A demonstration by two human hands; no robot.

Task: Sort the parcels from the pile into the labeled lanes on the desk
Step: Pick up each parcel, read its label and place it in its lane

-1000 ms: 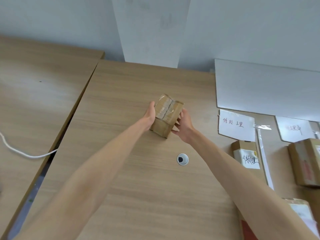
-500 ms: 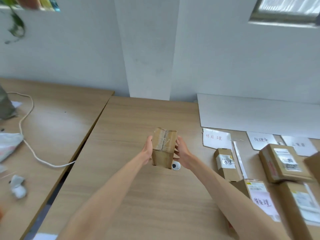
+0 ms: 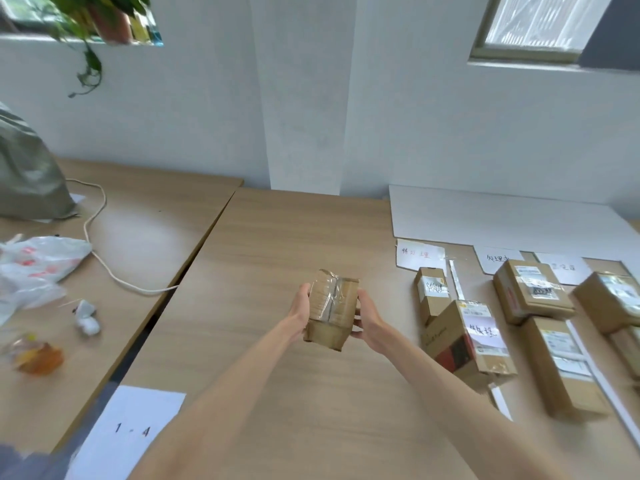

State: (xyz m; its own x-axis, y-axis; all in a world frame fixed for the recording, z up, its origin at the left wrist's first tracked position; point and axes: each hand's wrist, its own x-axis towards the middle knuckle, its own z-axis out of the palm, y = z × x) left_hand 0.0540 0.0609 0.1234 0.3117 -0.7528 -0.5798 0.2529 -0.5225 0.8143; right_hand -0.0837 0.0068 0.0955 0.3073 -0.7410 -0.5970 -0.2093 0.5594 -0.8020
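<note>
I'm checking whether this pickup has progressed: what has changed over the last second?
The taped parcel, held between left hand and right hand, has risen and come toward the person. The round cable hole in the desk, visible before, is now hidden behind it. The head camera tilted up as well. Unchanged: the two-handed grip, and the sorted parcels by the lane labels.

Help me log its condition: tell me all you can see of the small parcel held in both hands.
The small parcel is a worn, creased brown cardboard box with glossy clear tape over its top seam; one top corner looks torn. No label shows. It is held roughly upright, seemingly above the desk, the left hand gripping its left side, the right hand its right.
</note>
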